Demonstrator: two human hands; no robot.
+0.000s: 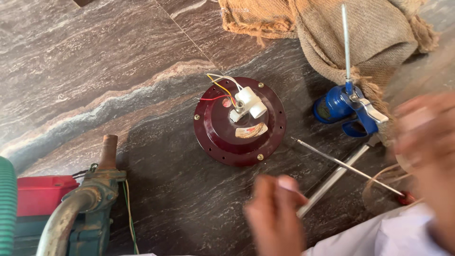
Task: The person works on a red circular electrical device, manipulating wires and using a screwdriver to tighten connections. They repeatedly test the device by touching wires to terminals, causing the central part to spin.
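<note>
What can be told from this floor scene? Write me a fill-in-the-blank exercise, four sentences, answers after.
1. The round motor housing on the stone floor is dark ____ in colour.
2. Red, yellow and ____ wires run to the housing's middle.
3. The squat can by the burlap sack is ____.
4. The left hand is nearest a thin metal ____ lying on the floor.

Missing words: red (maroon); white; blue; rod
</note>
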